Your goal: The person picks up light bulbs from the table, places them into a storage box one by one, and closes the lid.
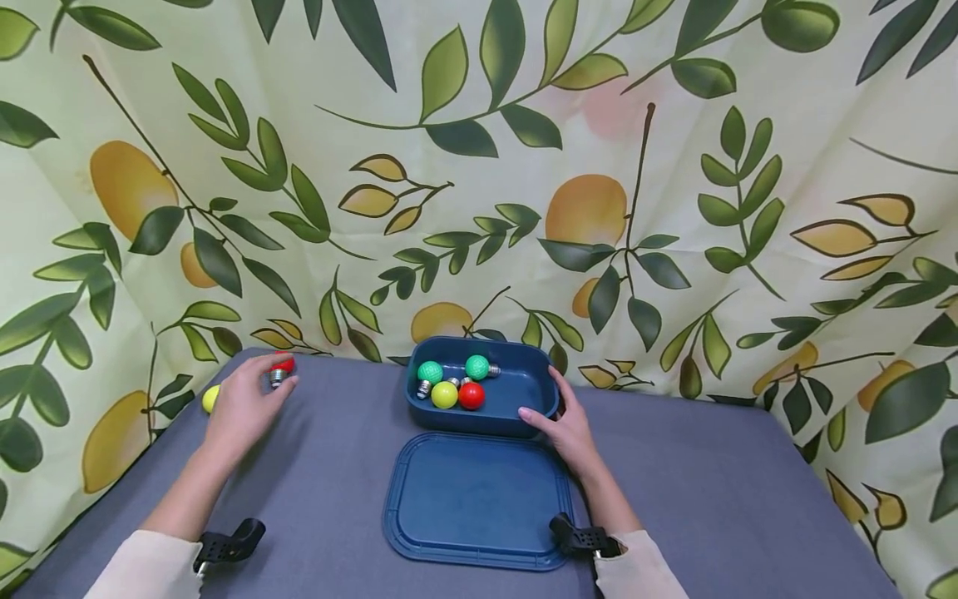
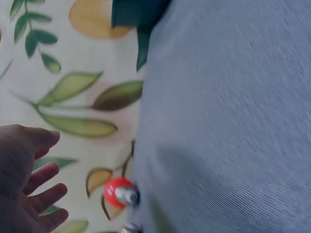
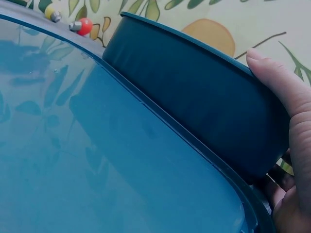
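Observation:
My left hand (image 1: 245, 405) is over the left of the table, fingers spread and thumb apart, close to a red bulb (image 1: 284, 363) with a silver screw base. In the left wrist view the same red bulb (image 2: 119, 192) shows with a gap between it and the fingers. Partly behind that hand sits a yellow bulb (image 1: 211, 399). My right hand (image 1: 570, 426) grips the right end of a dark blue box (image 1: 479, 423), thumb over the rim. Inside lie two green bulbs (image 1: 430, 372), a yellow bulb (image 1: 445, 395) and a red bulb (image 1: 471, 396).
A flat blue lid (image 1: 479, 499) lies on the grey cloth-covered table (image 1: 329, 466), just in front of the box. Behind the table hangs a leaf-and-fruit patterned curtain (image 1: 479, 183), close along the table's back and left edges.

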`<state>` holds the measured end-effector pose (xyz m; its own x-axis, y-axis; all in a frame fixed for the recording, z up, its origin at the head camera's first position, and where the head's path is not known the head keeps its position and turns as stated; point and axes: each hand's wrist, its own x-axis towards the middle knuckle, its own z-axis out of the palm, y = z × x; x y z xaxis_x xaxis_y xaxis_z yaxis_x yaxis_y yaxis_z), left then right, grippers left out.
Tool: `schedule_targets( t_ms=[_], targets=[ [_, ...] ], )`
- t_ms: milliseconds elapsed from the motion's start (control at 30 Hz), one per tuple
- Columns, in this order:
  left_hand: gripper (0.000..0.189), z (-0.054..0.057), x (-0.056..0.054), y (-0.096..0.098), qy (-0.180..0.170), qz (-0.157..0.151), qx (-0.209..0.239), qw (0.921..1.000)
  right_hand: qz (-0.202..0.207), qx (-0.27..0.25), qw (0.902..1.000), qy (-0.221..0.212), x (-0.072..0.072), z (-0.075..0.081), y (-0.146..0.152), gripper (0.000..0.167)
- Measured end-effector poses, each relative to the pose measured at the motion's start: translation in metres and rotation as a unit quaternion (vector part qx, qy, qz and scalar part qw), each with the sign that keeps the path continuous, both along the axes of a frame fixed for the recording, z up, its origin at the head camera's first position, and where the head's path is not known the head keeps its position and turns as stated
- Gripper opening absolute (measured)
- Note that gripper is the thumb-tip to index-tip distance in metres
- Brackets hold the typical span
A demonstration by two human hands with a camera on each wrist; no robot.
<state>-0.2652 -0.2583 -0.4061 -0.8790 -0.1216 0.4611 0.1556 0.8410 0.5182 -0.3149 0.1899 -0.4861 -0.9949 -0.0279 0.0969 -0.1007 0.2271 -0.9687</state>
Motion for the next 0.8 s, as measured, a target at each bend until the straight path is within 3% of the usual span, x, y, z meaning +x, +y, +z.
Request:
schedule_targets(
  t_ms=[233,467,633,800],
  targets=[
    [0.041,-0.013,0.004,-0.022,-0.009,0.082,0.039,0.9958,-0.002,0.003,1.0000,0.002,0.001,0.000,0.000,0.090],
    [0.042,-0.021,0.011,-0.038,-0.025,0.139,0.081,0.9866,0.002,-0.001,1.0000,0.000,-0.001,0.000,-0.002,0.091],
    [0.035,-0.027,0.014,-0.042,-0.020,0.146,0.077,0.9861,0.001,0.000,1.0000,0.002,0.000,0.002,-0.002,0.090],
    [0.040,-0.036,0.013,-0.046,-0.012,0.143,0.062,0.9877,0.000,0.000,1.0000,0.001,0.001,0.001,-0.001,0.089]
  ],
)
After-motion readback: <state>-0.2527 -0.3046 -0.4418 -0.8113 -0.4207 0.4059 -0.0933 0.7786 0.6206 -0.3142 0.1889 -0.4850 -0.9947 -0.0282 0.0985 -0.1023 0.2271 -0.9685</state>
